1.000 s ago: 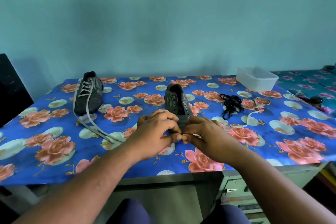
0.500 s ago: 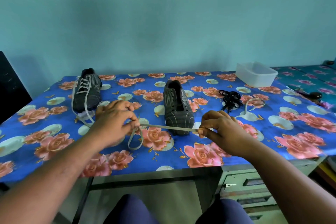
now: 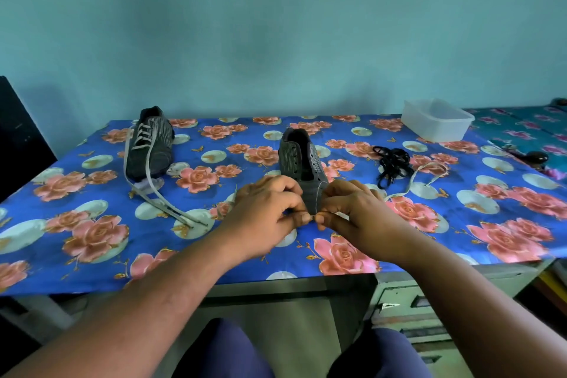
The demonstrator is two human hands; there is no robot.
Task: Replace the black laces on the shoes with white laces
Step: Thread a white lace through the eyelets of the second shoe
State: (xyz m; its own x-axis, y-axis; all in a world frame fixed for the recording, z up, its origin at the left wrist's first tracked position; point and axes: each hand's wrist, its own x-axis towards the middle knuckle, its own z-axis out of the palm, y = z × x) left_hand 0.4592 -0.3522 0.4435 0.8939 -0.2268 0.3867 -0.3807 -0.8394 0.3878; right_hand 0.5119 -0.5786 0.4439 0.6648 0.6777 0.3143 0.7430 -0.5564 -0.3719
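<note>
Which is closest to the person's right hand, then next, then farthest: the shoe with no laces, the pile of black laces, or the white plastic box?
From the right hand:
1. Unlaced shoe, right at the fingertips, just behind the hand.
2. Black laces, farther back and to the right on the cloth.
3. White plastic box, at the table's far right corner.

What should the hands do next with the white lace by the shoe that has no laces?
Probably push the lace tip into a bottom eyelet of the middle shoe. Both hands, left hand and right hand, pinch the white lace together at that shoe's toe. Its eyelets are empty, while the far shoe already wears white lacing and the black laces lie aside.
</note>
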